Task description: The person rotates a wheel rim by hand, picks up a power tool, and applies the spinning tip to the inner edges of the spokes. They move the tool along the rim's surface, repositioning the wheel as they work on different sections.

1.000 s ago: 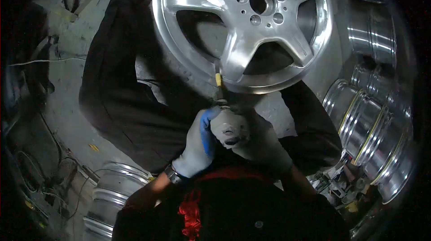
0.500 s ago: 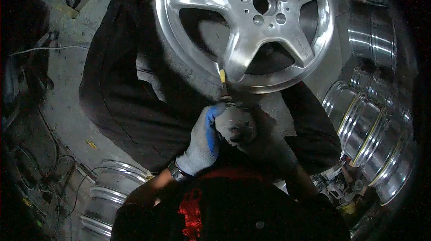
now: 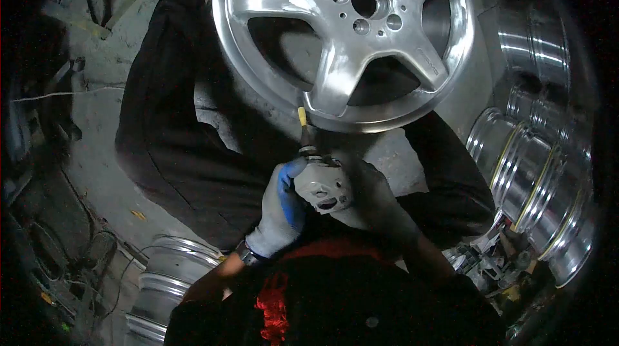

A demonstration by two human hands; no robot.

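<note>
My left hand (image 3: 278, 207), in a grey glove with blue on the thumb side, is closed around the left side of a grey die grinder (image 3: 322, 186). On its other side my right hand (image 3: 371, 201), gloved and in shadow, also grips the tool; its fingers are partly hidden. A thin shaft with a yellow band (image 3: 302, 116) points away from me. Its tip meets the rim of a silver five-spoke alloy wheel (image 3: 342, 78), beside the base of the nearest spoke. The wheel lies tilted in front of my body, between my legs.
Shiny wheel barrels (image 3: 525, 165) are lined up along the right. More rims (image 3: 164, 275) stand at lower left. Cables and dark clutter (image 3: 84, 243) lie on the left floor. Metal parts (image 3: 490, 262) are piled at lower right. My bent legs (image 3: 174, 120) flank the work.
The grinder and both hands have shifted left, and the tool body has turned. Its tip has moved left along the rim beside the spoke. The whole view has shifted slightly.
</note>
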